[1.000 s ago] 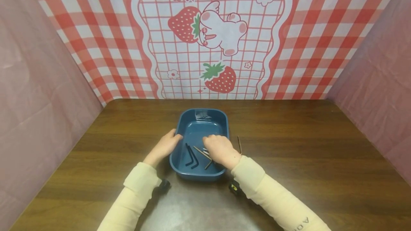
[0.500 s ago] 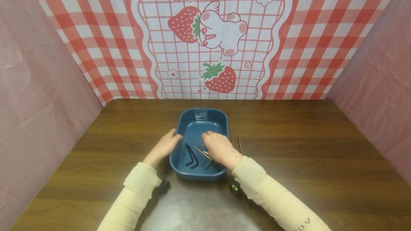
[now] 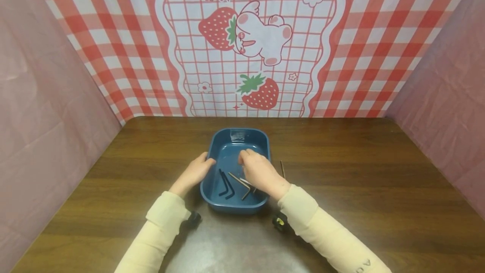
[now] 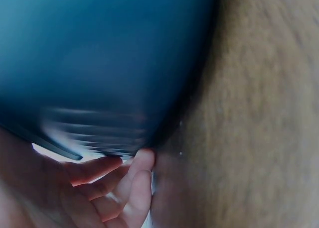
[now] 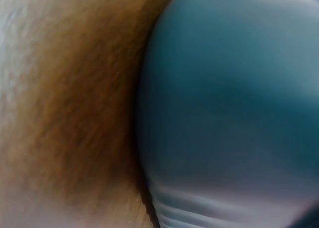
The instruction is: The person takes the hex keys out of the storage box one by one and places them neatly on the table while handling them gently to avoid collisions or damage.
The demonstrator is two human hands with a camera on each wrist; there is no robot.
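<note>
A deep blue tray with rounded corners stands on the table. My left hand holds its left side, thumb over the rim; in the left wrist view the fingers touch the outer wall. Over the tray's right half is my right hand, fingertips bent down and hidden, so whether they hold anything does not show. Two black L-shaped hex keys lie inside, at the near left. Beside them is a bronze hex key, with a silvery one partly under the right hand.
Another bronze hex key lies on the brown wooden table, just right of the tray. A red-checked strawberry cloth hangs behind, and pink cloth walls both sides. A black wrist camera sits under the right sleeve.
My right hand has shifted slightly away from me over the tray and a little up, uncovering a bit more of the keys beneath. The left hand and tray have stayed put.
</note>
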